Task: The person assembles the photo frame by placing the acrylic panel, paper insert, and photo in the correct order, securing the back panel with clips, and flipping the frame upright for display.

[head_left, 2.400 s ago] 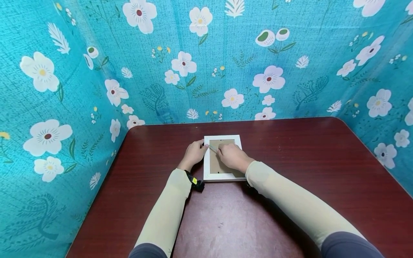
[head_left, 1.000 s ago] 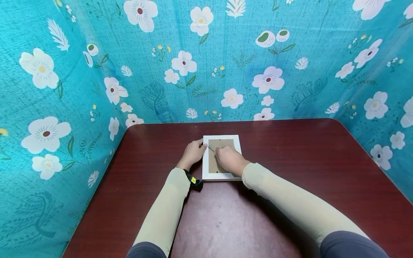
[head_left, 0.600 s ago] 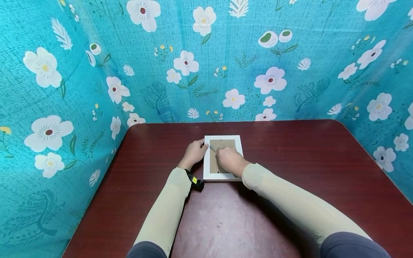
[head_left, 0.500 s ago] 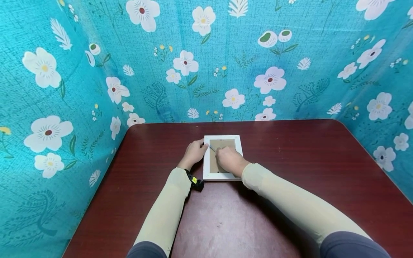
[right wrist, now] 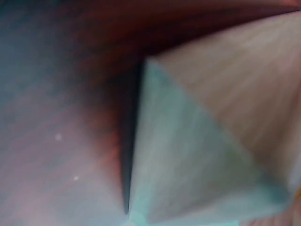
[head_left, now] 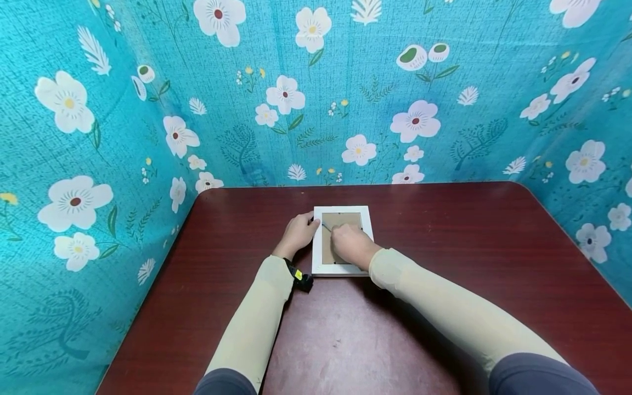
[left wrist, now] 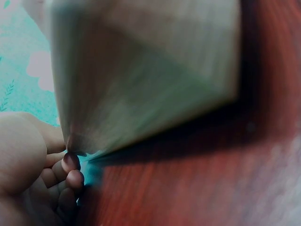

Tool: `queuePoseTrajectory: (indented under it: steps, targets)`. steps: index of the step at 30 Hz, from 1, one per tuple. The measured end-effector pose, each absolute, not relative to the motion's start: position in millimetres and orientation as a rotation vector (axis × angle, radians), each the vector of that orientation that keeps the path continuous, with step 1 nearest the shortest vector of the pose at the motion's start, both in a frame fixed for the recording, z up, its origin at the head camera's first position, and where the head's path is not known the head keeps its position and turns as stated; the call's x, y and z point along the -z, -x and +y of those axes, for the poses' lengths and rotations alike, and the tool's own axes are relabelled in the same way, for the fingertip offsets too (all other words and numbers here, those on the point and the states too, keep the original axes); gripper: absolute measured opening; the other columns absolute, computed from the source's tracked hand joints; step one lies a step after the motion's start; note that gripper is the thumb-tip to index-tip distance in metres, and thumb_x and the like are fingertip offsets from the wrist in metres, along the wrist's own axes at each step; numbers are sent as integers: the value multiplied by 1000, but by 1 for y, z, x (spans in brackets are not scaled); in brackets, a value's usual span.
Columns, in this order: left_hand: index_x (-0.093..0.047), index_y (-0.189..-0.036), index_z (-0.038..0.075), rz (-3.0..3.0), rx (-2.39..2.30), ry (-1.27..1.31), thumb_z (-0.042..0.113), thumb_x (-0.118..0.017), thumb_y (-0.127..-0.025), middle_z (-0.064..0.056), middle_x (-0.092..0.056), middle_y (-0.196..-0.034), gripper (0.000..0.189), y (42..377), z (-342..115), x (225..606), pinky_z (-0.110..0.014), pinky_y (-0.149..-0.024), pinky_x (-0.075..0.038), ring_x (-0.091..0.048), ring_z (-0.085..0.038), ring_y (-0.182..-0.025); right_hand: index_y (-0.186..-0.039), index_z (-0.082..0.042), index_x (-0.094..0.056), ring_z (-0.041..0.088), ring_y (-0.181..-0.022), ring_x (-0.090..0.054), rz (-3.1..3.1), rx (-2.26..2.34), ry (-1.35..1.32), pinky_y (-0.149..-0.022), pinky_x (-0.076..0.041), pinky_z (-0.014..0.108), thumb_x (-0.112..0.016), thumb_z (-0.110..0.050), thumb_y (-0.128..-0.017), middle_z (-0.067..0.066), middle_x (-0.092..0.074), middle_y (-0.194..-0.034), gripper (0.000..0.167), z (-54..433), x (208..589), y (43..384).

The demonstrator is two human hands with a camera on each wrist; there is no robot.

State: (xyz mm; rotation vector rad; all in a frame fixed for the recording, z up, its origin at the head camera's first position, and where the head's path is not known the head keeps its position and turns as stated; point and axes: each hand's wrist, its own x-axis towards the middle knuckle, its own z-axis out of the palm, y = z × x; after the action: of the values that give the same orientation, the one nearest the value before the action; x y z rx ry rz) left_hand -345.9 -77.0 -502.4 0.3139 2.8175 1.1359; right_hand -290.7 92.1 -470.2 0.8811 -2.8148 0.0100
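A white picture frame (head_left: 317,247) lies back side up on the table, its brown backing board (head_left: 328,252) showing. At its upper left edge my left hand (head_left: 298,233) grips the frame, thumb on the rim. In the left wrist view, curled fingers of that hand (left wrist: 28,155) meet the edge of the blurred frame (left wrist: 155,70). My right hand (head_left: 353,245) is over the board and pinches a thin rod-like tool (head_left: 326,227); its tip points at the board's upper left corner. The tool's exact kind is too small to tell. The right wrist view shows a frame corner (right wrist: 197,141).
The dark red table (head_left: 469,247) extends around the frame on all sides. A blue floral cloth (head_left: 316,109) hangs along the back and both sides. A black wrist camera (head_left: 301,280) on my left wrist sits beside the frame's lower left corner.
Compared with the oldest frame, my right wrist has shifted slightly left, while the tool's tip stays near the same corner. My left hand and the picture frame have hardly moved.
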Motion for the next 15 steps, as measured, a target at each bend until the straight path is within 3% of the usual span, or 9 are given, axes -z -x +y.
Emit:
queuePoseTrajectory:
  steps: [10,15]
  targets:
    - [-48,-145,12,2823,-1124,-289,32,-49,-104,-8,-64,-122,45,347,-76,503,-38,-88,-45,-59,-18,-103,-78,-2,-59,18,-54,-58,-2872,128,-916,-44,-49,31,-57,-1,-89,7,-52,-64,11,91,463,290]
    - [-48,-144,11,2816,-1151,-272,31,-50,-103,-8,-62,-125,46,345,-77,504,-39,-92,-45,-57,-20,-110,-79,-3,-60,21,-56,-60,-2935,4,-843,-45,-50,32,-56,-2,-90,7,-55,-65,12,88,465,291]
